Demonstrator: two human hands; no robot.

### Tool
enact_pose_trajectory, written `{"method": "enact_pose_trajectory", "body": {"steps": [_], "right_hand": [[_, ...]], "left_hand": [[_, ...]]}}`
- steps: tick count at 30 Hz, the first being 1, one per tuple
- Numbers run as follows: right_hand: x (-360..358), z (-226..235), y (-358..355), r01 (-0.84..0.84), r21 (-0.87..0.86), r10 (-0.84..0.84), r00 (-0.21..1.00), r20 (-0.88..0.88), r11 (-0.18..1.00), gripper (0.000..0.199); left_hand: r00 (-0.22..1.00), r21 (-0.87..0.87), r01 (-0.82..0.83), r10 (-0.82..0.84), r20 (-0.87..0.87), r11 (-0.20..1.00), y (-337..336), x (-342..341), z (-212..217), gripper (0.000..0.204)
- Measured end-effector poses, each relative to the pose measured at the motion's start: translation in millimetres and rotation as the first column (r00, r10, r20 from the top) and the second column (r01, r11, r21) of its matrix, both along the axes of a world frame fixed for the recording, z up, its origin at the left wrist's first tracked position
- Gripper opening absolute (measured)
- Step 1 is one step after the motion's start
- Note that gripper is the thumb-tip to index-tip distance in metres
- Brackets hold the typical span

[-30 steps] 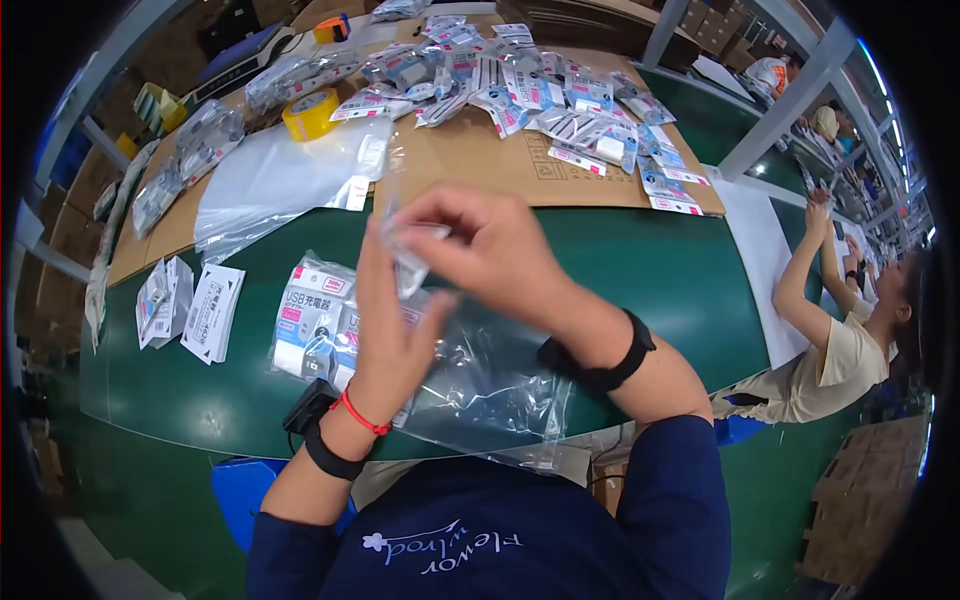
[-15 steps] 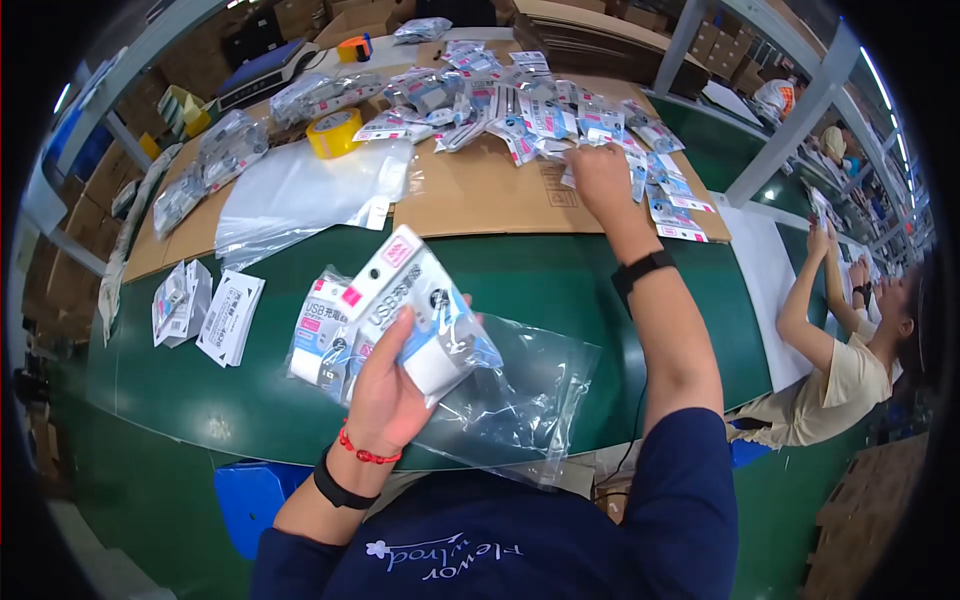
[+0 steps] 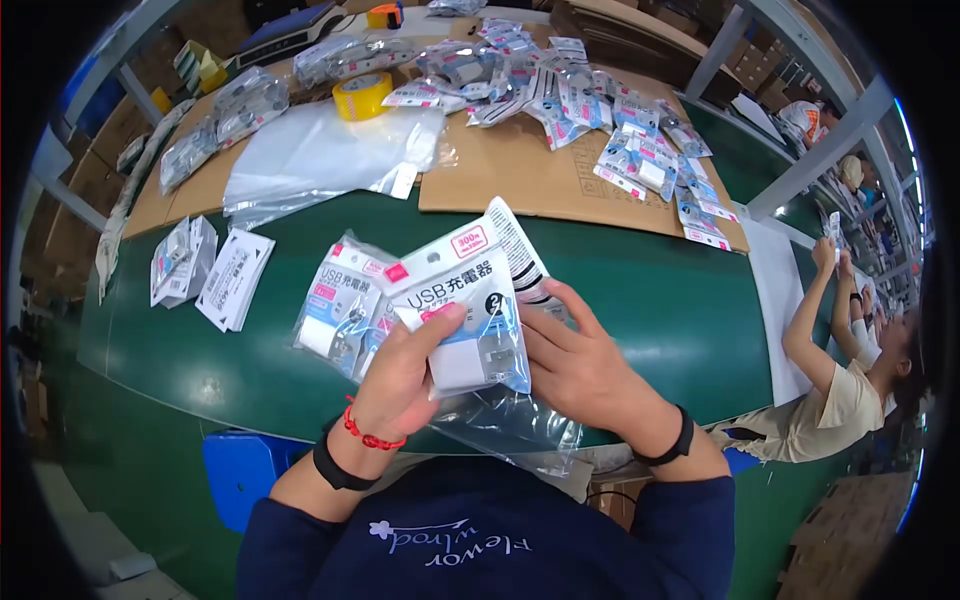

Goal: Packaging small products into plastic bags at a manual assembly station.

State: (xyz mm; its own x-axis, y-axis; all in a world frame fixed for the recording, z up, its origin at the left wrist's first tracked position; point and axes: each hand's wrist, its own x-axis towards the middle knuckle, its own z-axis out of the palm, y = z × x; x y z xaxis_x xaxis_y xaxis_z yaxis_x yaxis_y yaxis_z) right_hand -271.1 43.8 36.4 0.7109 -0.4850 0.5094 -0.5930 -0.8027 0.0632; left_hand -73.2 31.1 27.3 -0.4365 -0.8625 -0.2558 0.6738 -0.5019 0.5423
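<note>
My left hand is closed on a charger packet, thumb across its front. This flat clear packet has a white and pink header card, and a white plug block with prongs shows through. At its right edge, my right hand grips a second charger packet, whose back with dark printed lines faces up. The first packet partly hides it. Left of my hands, further charger packets lie in a clear bag on the green table. An empty-looking clear plastic bag lies beneath my hands at the near edge.
Beyond, a cardboard sheet bears a heap of charger packets, a yellow tape roll and flat clear bags. Folded white cards lie at left. A blue stool stands below; a co-worker sits at right.
My right hand has come back from the heap to my left hand, bringing a charger packet. The packet in my left hand has turned more squarely face up.
</note>
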Motion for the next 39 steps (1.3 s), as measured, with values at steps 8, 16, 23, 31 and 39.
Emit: {"method": "enact_pose_trajectory", "body": {"steps": [8,16,23,31,39], "right_hand": [[-13.5,-13.5,16.7,-0.823,0.473,-0.6,0.214,0.771,0.315,0.056],[16.6,-32.7,34.1,-0.632,0.546,-0.607,0.148,0.781,0.55,0.061],[12.1,-41.9,45.4,-0.397,0.567,-0.531,0.208,0.822,0.722,0.052],[-80.8,-44.0,52.8,-0.293,0.598,-0.657,-0.175,0.734,0.746,0.037],[-99.6,-42.6,67.4,-0.384,0.834,-0.772,0.352,0.53,0.397,0.042]], "left_hand": [[0.914,-0.347,0.15,0.004,0.407,0.926,10.2,5.9,-6.4,0.043],[0.796,-0.353,0.234,0.03,0.604,0.906,24.9,-17.1,-16.9,0.043],[0.774,-0.522,0.194,0.198,0.602,0.83,37.0,-27.0,-24.9,0.04],[0.464,-0.712,0.616,0.576,0.673,0.336,51.3,-24.9,-36.1,0.015],[0.321,-0.686,0.641,0.691,0.648,0.345,49.5,-34.9,-70.8,0.013]]}}
